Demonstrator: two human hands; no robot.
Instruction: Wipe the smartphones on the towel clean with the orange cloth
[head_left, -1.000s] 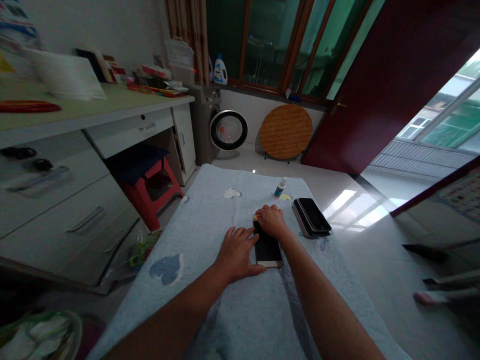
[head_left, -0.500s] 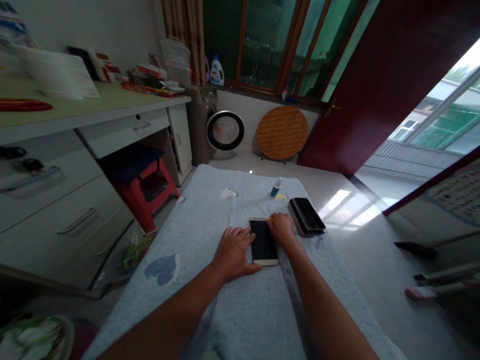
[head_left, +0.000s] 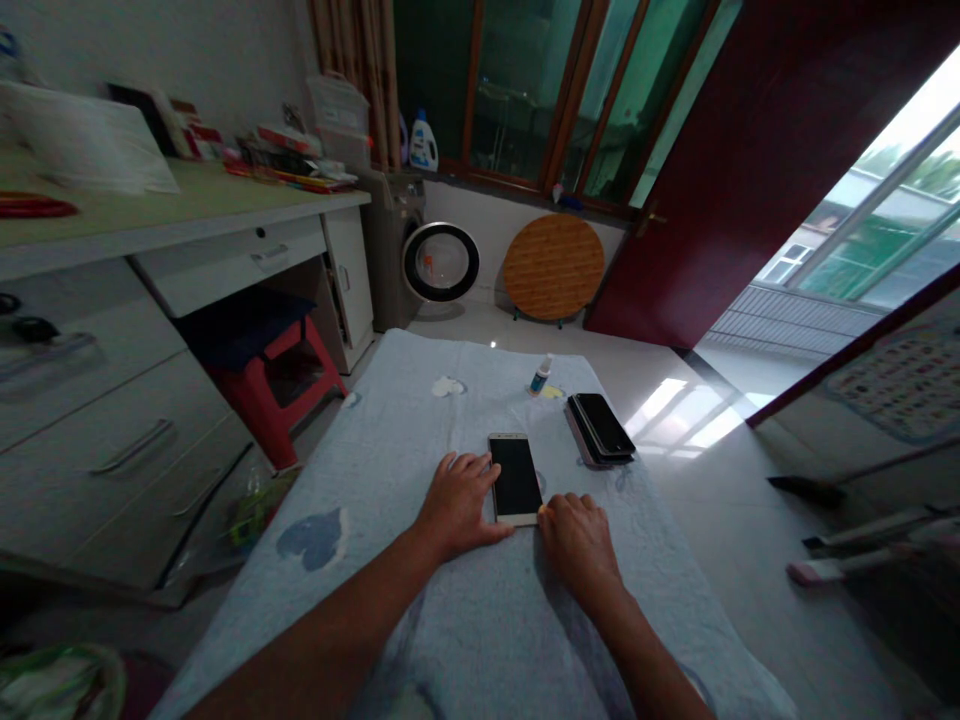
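A smartphone (head_left: 516, 478) with a pale gold frame and a dark screen lies face up on the cloth-covered table. My left hand (head_left: 459, 502) holds it from the left, fingertips on the side edge and thumb at the bottom edge. My right hand (head_left: 579, 538) is closed at the phone's lower right corner. Between its thumb and forefinger shows a small yellowish tip, mostly hidden, too small to name. To the right lies a stack of dark phones (head_left: 601, 425). Behind the smartphone stands a small white and blue bottle (head_left: 540, 375).
The light blue patterned cloth (head_left: 405, 410) covers the table. A red stool (head_left: 281, 390) stands left, beneath a desk (head_left: 262, 215) with drawers. Beyond are a washing machine with its round door (head_left: 441, 262) open, a round wooden board (head_left: 553, 267) and a dark red door (head_left: 697, 170).
My right hand has slid down the phone's right edge from the top corner to the bottom corner. The left hand keeps its place on the phone. The whole view has shifted slightly.
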